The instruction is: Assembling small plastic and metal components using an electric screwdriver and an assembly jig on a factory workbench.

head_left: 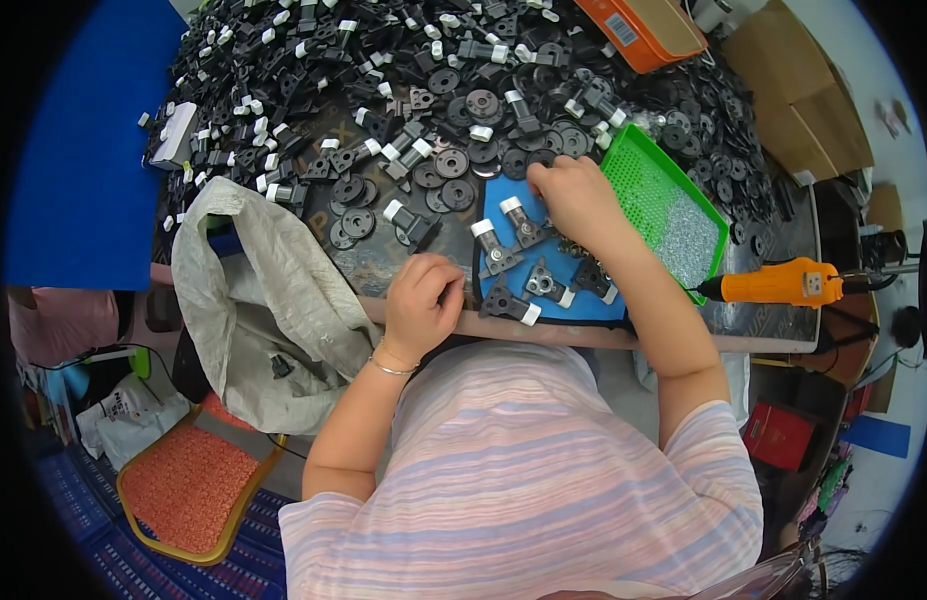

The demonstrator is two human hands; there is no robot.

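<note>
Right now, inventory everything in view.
Table: one, dark, centre
Mat: one, blue, near edge
Fittings: many, black and white, on table and mat
Discs: many, black, on table
Tray: one, green, right of mat
Metal pieces: many, silvery, in tray
Power screwdriver: one, orange, right end
Bin: one, orange, far edge
Cardboard box: one, brown, far right
Sack: one, whitish, near left
Panel: one, blue, far left
Chair: one, orange, lower left
Package: one, red, lower right
Shirt: one, striped, lower centre
Left hand: one, near edge
Right hand: one, over mat
</note>
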